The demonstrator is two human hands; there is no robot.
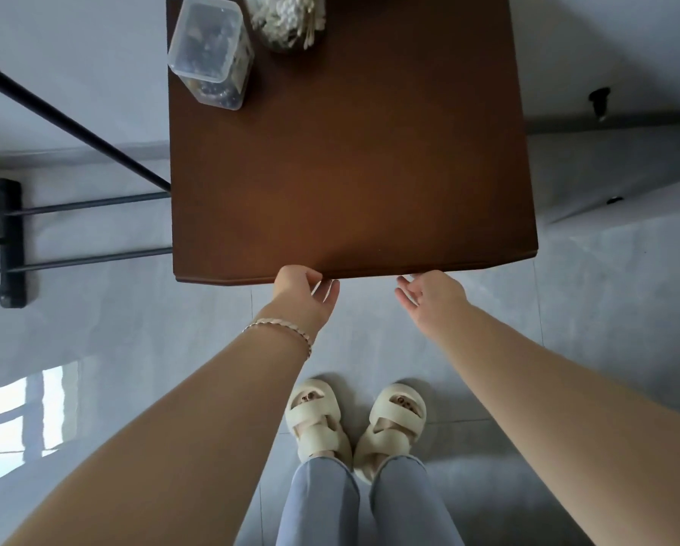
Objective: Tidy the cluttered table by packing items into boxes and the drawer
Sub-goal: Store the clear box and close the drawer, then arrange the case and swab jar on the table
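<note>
Hands: two, both bare, stretched forward to the near edge of the table [350, 171].
Left hand [304, 295]: loose and unclenched, knuckles against the edge, fingers [327, 290] relaxed just below it and holding nothing.
Right hand [429, 299]: palm turned inward, fingers slightly spread, tips at the underside of the same edge, gripping nothing that shows.
Contact: the tabletop hides whatever lies under the edge, so whether either hand touches anything there is hard to tell.
Table: one, dark brown, square-topped, seen from straight above; most of its top is bare wood.
Clear plastic box [210, 53]: one, lidded, upright at the far left corner of the table, with small dark items inside.
Jar [287, 23]: one, just beside the box on its right at the far edge, full of white-tipped stems; partly cut off by the frame.
Bracelet [281, 329]: one, pale, on the left wrist.
Sandals [356, 423]: two, cream, on grey floor tiles [113, 329], below light blue jeans [362, 506].
Black metal frame [11, 242]: one, left of the table, its bars running up to the table's side.
Dark peg [599, 102]: one small piece low on the wall, well right of the table.
</note>
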